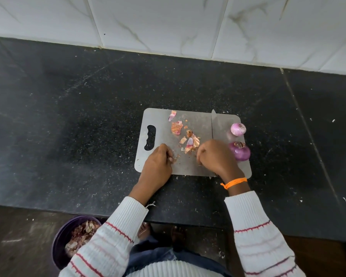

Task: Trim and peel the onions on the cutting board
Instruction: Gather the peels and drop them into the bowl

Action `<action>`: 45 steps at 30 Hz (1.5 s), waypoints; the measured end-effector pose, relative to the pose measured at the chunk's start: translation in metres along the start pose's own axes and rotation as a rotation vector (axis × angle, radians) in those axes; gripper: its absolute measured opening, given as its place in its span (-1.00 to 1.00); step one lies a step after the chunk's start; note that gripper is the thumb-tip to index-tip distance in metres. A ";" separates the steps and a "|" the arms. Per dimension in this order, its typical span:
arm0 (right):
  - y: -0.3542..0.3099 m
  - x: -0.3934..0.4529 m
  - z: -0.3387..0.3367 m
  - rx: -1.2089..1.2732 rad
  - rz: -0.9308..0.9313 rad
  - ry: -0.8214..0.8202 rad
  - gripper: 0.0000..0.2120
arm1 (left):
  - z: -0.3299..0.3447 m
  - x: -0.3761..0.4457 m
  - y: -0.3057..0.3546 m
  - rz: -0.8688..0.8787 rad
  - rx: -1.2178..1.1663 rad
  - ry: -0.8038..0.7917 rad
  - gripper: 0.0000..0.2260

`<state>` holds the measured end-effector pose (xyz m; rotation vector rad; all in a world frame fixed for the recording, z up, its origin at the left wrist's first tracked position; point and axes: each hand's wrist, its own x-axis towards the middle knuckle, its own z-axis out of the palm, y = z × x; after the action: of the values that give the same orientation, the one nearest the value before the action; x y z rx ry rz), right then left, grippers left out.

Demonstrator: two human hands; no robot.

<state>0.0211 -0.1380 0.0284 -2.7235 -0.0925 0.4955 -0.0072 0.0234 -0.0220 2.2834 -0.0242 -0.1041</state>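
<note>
**Two peeled onions waiting at the board's right edge, both hands working among the skins**

Head view: the grey cutting board [160, 120] is lying on a dark speckled counter [68, 96], its handle slot to the left. Two onions are sitting at its right side, close together but apart: the far onion [238, 129], pale purple and glossy, and the near onion [240, 151], darker purple with a scrap of dry skin clinging to its top. A knife [218, 126] is lying flat on the board, tip pointing away from the person, its handle end disappearing under the right hand [216, 156]. Loose papery skins [188, 139] are scattered across the middle of the board.

The left hand [158, 160] is resting on the board's near left part, fingers curled inward; a few small crumbs are lying at its fingertips, but I cannot tell whether it is pinching anything. The right hand is also curled, knuckles up, just beside the near onion and over the knife's handle end; whether it is gripping the handle is hidden.

On the floor at lower left, a purple bin [62, 236] is holding a heap of skins.

Handling, as a judgement: the onions are looking firm and round, so they are likely rolling easily and slipping where the bared flesh is moist. Holding one across its widest girth, cut end down, is probably steadiest. The remaining scrap on the near onion is thin and brittle, best pinched at its free edge.
</note>
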 end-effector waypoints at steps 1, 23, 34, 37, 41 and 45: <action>0.000 0.004 0.002 -0.027 0.000 -0.137 -0.74 | 0.000 0.000 0.000 0.006 0.003 -0.006 -0.91; -0.018 0.071 0.038 0.204 -0.435 -0.013 -0.62 | -0.015 -0.001 -0.008 -0.074 0.253 0.090 -0.52; 0.000 0.041 0.037 0.401 -0.090 0.207 -0.50 | -0.004 0.004 0.002 -0.028 0.393 -0.118 -0.19; -0.006 0.027 0.042 0.445 -0.204 -0.016 -0.50 | -0.003 0.001 0.008 -0.034 0.480 -0.221 -0.18; -0.010 0.007 0.031 0.842 -0.131 0.079 -0.52 | -0.015 -0.002 0.022 -0.049 0.605 -0.213 -0.16; -0.017 0.000 0.044 0.791 0.000 0.193 -0.48 | -0.014 -0.006 0.017 -0.122 0.626 -0.364 -0.12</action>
<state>0.0060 -0.1072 -0.0040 -1.9761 0.1299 0.1976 -0.0118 0.0234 0.0006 2.8550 -0.1218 -0.6551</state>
